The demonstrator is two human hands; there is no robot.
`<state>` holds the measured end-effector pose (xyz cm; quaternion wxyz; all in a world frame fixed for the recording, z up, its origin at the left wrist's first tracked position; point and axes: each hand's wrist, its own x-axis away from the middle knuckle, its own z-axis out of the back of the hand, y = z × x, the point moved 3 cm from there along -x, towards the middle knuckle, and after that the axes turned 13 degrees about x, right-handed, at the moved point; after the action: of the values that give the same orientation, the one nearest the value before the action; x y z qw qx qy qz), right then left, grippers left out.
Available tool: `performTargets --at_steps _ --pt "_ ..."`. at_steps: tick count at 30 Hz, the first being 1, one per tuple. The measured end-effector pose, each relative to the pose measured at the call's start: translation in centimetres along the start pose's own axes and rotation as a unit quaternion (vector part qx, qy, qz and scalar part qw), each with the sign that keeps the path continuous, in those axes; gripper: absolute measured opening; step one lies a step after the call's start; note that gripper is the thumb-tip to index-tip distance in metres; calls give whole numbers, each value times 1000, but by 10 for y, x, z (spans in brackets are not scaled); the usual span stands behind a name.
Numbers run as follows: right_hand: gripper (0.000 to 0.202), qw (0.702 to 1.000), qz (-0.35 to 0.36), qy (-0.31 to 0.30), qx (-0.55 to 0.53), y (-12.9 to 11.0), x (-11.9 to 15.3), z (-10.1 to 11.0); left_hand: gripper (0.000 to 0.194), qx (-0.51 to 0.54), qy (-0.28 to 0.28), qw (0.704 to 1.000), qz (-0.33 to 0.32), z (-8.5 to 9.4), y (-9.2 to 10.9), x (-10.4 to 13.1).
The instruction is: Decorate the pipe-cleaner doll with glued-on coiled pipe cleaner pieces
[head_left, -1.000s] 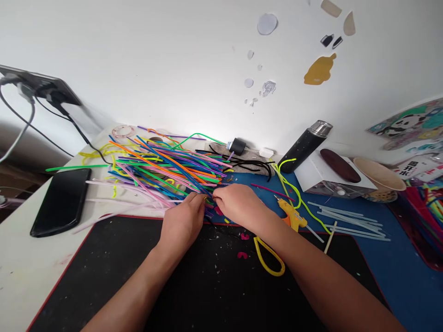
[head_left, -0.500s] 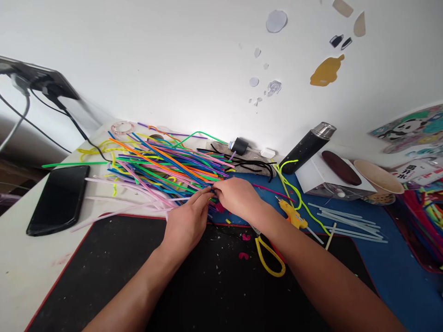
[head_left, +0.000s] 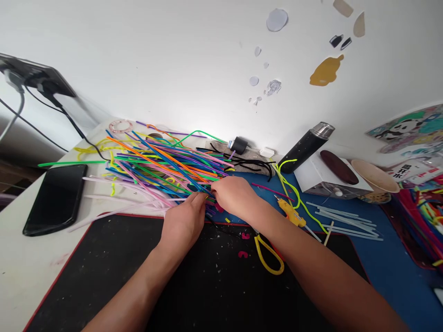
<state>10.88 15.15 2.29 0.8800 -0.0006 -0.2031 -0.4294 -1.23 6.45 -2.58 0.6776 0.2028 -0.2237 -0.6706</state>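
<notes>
My left hand (head_left: 183, 217) is closed at the near right end of a heap of colourful pipe cleaners (head_left: 166, 161), its fingertips bent inward. Close beside it, my right hand (head_left: 232, 194) is closed too, its fingers curled down among the pipe cleaner ends. What either hand pinches is hidden behind the fingers. Dark blue stems and a small yellow bit show between the fingertips. Pale pink pipe cleaners (head_left: 138, 202) lie left of my left hand. Under my right forearm rests a yellow loop (head_left: 270, 265), and two small magenta pieces (head_left: 243, 254) lie nearby on the black mat (head_left: 207, 286).
A yellow glue gun (head_left: 290, 213) and translucent glue sticks (head_left: 346, 221) lie to the right. Behind them are a black thermos (head_left: 304, 150) and a white box (head_left: 314, 177). A phone (head_left: 55, 198) lies at left; black pipe cleaners (head_left: 254, 164) sit near the wall.
The two hands have drawn slightly apart, the left one a little down and left. The whole view has shifted slightly. The heap looks much the same.
</notes>
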Motion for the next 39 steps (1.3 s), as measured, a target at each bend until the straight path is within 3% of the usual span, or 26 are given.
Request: performTargets --at_steps 22,27,30,34,39 --pt "21 1000 -2 6 -3 -4 -15 -9 32 2 -29 1000 -4 2 4 3" --pt "16 998 -20 43 -28 -4 -12 -8 31 9 -23 1000 -11 4 5 3" --pt "17 992 -43 99 -70 -3 -1 -8 30 5 -18 1000 -11 4 5 4" --pt "5 937 -80 191 -281 2 28 -17 35 13 26 999 -17 4 5 6" --pt "19 799 -90 202 -559 5 70 -45 37 71 138 979 -131 15 13 12"
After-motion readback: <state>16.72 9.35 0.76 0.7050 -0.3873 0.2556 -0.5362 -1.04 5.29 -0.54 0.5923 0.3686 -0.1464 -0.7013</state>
